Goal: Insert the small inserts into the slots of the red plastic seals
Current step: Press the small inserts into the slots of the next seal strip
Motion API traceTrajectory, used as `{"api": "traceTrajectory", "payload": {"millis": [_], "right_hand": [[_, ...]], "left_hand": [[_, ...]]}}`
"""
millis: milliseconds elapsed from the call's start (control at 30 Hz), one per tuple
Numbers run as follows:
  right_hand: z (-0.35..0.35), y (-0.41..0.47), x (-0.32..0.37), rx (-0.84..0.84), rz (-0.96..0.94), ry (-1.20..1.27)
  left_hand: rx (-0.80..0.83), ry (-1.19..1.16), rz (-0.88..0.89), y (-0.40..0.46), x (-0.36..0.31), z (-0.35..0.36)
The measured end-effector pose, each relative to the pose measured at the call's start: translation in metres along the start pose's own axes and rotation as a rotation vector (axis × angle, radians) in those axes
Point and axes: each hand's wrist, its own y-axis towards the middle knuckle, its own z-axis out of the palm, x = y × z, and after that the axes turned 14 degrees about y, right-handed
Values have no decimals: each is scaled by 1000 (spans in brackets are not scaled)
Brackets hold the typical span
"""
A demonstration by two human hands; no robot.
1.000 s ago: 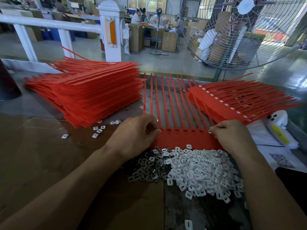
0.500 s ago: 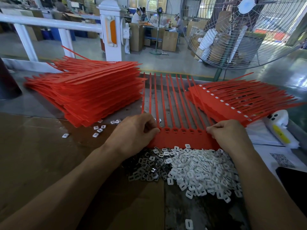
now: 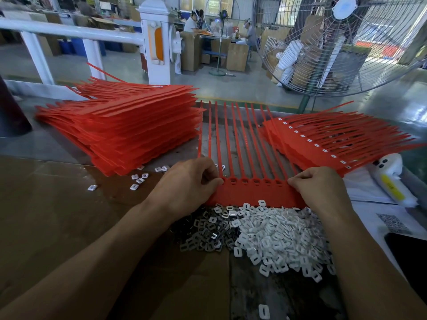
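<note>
Seal strip (image 3: 251, 195) lies flat on the worktop (image 3: 57, 215) directly in front of you, tails pointing away, between your two hands. Your left hand (image 3: 187, 183) has its fingers curled at the strip's left end, thumb and fingertips pinching at the slot row; whether an insert sits between them, you cannot tell. Your right hand (image 3: 321, 185) is curled the same way, pinching the right end.

Progress: the slots (image 3: 256, 180) visible between your hands show as dark open rectangles, no white in them, so this strip looks barely started. Slots under your fingers are hidden. The stack on your right (image 3: 323, 144) shows a row of white inserts seated along its top strip, so judge that as finished work. The taller stack on your left (image 3: 129, 132) shows no white; probably still to do, and it is the larger pile.

Materials: seals are matte red moulded plastic, a flat tab band with thin, flexible, ribbed-looking tails. White inserts (image 3: 284, 236) are small rounded rectangles with a central hole, heaped just near of the strip, touching its edge. Beside them lies a darker, shinier pile (image 3: 208, 236), apparently metal. A few strays (image 3: 138, 180) lie by the left stack.
</note>
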Motion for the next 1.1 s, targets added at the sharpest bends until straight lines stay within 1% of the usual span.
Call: {"api": "traceTrajectory", "payload": {"millis": [300,467,533,600,667,800,867,967,1100], "right_hand": [[2,0,-2,-16,-31,-22],[3,0,-2,-27,-35,-28],[4,-1,-1,-48,-74,-31],[5,-5,5,-52,-148,19],[9,-12,15,5,-218,129],[21,-30,32,236,-306,247],[27,-39,37,326,-349,315],[33,-48,43,374,-425,390],[37,-53,45,416,-462,444]], "left_hand": [[-1,-7,-7,0,0,0],[-6,-49,-18,0,1,1],[-15,-71,-14,0,1,1],[-25,-91,-6,1,1,1],[-33,-115,-2,1,2,2],[-51,-188,4,2,1,3],[-55,-227,13,2,-1,3],[-51,-275,16,2,-3,3],[-50,-346,6,1,-5,1]]}}
